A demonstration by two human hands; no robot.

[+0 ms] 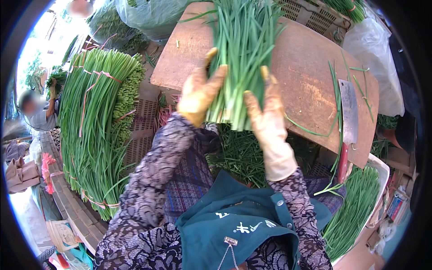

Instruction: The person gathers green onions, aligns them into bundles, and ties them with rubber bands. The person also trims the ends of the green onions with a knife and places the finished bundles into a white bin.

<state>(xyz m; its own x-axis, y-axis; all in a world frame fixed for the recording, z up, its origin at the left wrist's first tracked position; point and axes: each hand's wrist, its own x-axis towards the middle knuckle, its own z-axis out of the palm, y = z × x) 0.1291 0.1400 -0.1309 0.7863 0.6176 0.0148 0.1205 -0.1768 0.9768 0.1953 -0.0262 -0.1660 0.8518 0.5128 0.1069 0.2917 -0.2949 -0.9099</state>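
Note:
A large loose bunch of garlic chives (244,44) lies across a wooden board (307,77), its pale cut ends towards me and overhanging the near edge. My left hand (202,89), in a stained yellow rubber glove, cups the bunch's left side with the thumb over the stalks. On the opposite side my right hand (268,118), in a paler glove with stained fingertips, presses against the stalks. The undersides of both hands' fingers are partly hidden. To the right, a cleaver (349,108) with a red handle rests on the board, handle towards me.
Tied chives (91,111) are stacked high at my left beside a plastic crate (143,118). A white tub (384,175) at lower right holds more chives. Leaf scraps (239,155) lie below the board. A plastic bag (374,60) stands behind it. Another person (42,111) is at far left.

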